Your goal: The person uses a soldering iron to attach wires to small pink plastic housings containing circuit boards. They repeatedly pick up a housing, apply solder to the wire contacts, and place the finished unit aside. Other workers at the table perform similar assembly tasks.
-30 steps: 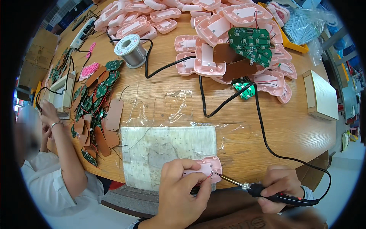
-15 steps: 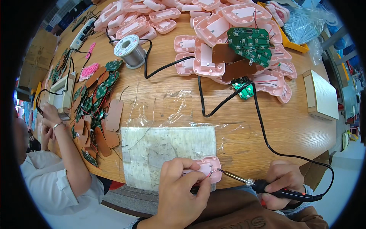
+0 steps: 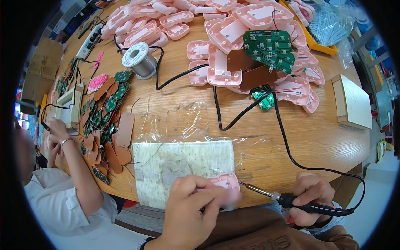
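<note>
Table: wood, ran under mat
Shell pile: pink, sat beyond mat
Iron: blk handle, R of mat; tip was nr pink shell
L hand: mat's nr-R corner, fingers held pink shell, tips blurred
R hand: R of mat, fingers gripped iron
Pink shell: was @ mat's nr-R corner

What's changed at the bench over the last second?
The soldering iron has drawn back rightward, its tip going from over the pink shell half to that shell's right edge. The fingertips of the left hand, now blurred, reach farther right over the shell; whether they still pinch the red wire can't be told. The right hand still grips the iron; the solder spool stays put.
</note>
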Demonstrator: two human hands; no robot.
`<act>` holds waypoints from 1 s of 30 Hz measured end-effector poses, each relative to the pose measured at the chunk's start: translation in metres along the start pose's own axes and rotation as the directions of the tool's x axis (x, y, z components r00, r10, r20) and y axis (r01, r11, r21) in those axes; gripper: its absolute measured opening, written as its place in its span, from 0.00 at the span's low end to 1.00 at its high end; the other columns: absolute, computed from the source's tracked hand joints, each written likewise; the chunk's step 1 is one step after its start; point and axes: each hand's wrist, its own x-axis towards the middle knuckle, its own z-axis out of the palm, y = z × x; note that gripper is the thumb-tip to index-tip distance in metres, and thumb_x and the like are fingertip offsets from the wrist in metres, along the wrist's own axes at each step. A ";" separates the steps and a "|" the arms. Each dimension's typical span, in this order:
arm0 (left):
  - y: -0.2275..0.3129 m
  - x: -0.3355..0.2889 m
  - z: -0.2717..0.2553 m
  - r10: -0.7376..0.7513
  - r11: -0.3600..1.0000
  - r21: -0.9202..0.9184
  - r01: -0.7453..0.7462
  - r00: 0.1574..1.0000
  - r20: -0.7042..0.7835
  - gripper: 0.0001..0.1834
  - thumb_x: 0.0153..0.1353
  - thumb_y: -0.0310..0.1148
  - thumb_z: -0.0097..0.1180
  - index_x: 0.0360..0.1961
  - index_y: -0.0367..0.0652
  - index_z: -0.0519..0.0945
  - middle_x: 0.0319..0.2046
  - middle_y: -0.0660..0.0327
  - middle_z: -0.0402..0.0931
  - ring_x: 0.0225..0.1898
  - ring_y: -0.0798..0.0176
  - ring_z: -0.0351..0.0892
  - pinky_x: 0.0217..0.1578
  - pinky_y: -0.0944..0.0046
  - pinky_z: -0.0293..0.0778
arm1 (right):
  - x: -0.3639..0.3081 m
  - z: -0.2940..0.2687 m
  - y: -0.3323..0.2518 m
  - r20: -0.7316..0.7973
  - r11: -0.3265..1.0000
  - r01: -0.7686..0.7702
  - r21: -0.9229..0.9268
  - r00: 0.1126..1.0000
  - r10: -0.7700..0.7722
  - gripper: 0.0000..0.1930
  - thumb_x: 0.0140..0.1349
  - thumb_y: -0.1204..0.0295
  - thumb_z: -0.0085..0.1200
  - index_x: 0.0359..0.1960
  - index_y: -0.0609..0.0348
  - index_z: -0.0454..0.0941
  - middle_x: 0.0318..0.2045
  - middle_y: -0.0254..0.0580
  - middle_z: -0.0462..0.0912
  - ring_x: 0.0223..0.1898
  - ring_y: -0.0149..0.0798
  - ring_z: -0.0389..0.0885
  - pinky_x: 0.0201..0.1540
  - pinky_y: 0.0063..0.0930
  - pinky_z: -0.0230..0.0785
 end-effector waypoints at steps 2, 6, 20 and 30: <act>-0.001 0.002 0.003 -0.007 0.994 0.111 0.010 0.999 -0.036 0.06 0.49 0.25 0.64 0.29 0.39 0.83 0.19 0.61 0.76 0.21 0.68 0.71 0.30 0.69 0.64 | -0.002 0.001 0.002 -0.021 1.000 -0.010 0.009 1.000 0.011 0.13 0.43 0.78 0.63 0.30 0.58 0.72 0.16 0.39 0.73 0.14 0.34 0.68 0.15 0.25 0.56; -0.003 0.006 0.009 -0.027 0.996 0.088 0.031 0.998 -0.054 0.03 0.49 0.26 0.63 0.27 0.41 0.82 0.18 0.63 0.74 0.20 0.64 0.67 0.29 0.64 0.60 | -0.004 0.002 0.004 -0.035 1.000 -0.013 0.021 0.999 0.014 0.13 0.43 0.78 0.63 0.30 0.58 0.71 0.17 0.40 0.73 0.14 0.34 0.69 0.15 0.25 0.56; -0.003 0.011 0.010 0.037 0.975 0.216 -0.051 0.997 0.066 0.03 0.46 0.28 0.63 0.19 0.45 0.81 0.14 0.66 0.71 0.20 0.63 0.65 0.31 0.62 0.58 | -0.001 0.010 0.005 0.041 0.999 -0.034 0.040 0.999 0.033 0.12 0.41 0.79 0.63 0.27 0.56 0.74 0.16 0.37 0.72 0.14 0.34 0.68 0.15 0.25 0.55; 0.001 0.013 0.008 0.004 0.972 0.234 -0.025 0.996 0.092 0.05 0.46 0.29 0.64 0.18 0.45 0.80 0.14 0.66 0.71 0.20 0.63 0.65 0.32 0.62 0.59 | 0.000 0.008 0.009 0.102 0.999 0.047 0.013 0.994 -0.048 0.12 0.44 0.75 0.62 0.29 0.56 0.72 0.14 0.35 0.69 0.12 0.33 0.66 0.14 0.25 0.53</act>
